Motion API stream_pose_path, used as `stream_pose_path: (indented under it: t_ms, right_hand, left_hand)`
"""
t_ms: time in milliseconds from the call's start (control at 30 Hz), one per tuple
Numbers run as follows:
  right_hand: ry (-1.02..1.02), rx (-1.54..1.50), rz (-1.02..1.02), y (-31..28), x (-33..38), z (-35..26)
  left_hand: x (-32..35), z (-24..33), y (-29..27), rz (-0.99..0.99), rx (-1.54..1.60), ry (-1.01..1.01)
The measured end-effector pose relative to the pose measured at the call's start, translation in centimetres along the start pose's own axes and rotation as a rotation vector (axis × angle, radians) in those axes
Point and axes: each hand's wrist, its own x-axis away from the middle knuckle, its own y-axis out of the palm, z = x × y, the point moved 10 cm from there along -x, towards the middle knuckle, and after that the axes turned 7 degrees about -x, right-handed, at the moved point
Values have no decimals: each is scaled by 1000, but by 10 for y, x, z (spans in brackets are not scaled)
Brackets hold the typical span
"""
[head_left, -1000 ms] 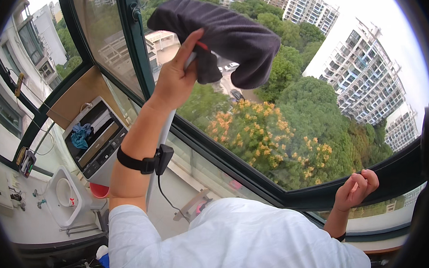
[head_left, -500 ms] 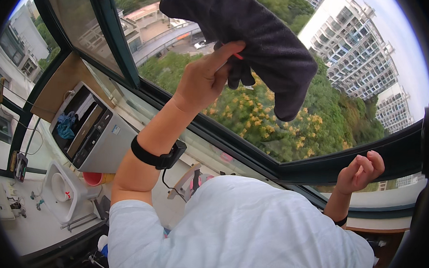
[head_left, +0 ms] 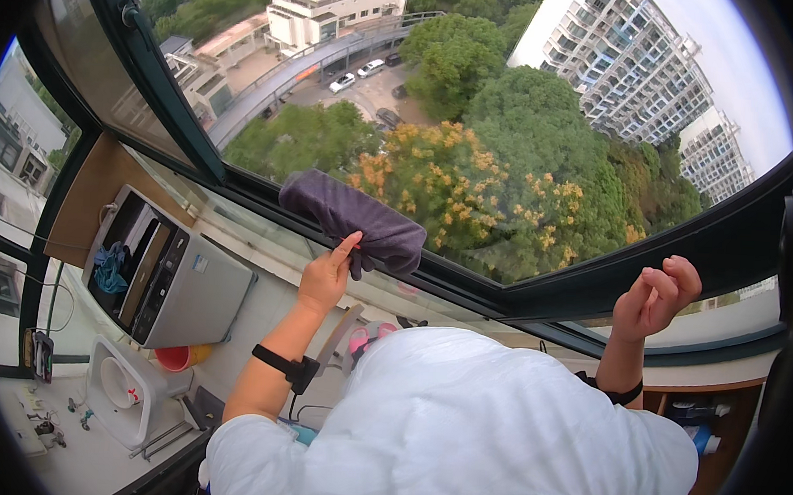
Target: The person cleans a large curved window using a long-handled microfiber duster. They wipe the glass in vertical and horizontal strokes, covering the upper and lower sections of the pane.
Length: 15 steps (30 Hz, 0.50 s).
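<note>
My left hand (head_left: 326, 275) is closed on a dark purple-grey cloth (head_left: 359, 220), with the thumb pressed on its near side. The cloth bulges out long and straight, as if draped over a bar-shaped head; what is under it is hidden. A small red bit shows beside my thumb. It hangs across the lower dark frame of the large window (head_left: 473, 162), at the left part of the pane; whether it touches the frame I cannot tell. My right hand (head_left: 656, 299) is raised at the right in front of the window frame, fingers loosely curled and slightly apart, with nothing in them.
To the left stands a grey top-loading washing machine (head_left: 199, 293) with its lid up and blue cloth (head_left: 110, 267) on it. Nearby are a white basin (head_left: 123, 417) and a red bucket (head_left: 174, 358). A wooden shelf unit (head_left: 736, 436) is at the lower right.
My left hand has come down from high on the pane to the lower window frame, bringing the cloth with it. My right hand has barely moved. The view has shifted somewhat.
</note>
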Motion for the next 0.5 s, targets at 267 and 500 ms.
stream_pose_path:
  t_ms: [267,500]
  right_hand:
    - [-4,-61,199,-22,6,6]
    - [1,27,186,-39,17,9]
  left_hand:
    - [-157,266,-145,415,52,607]
    - [-159,320,-110,338,-64,603]
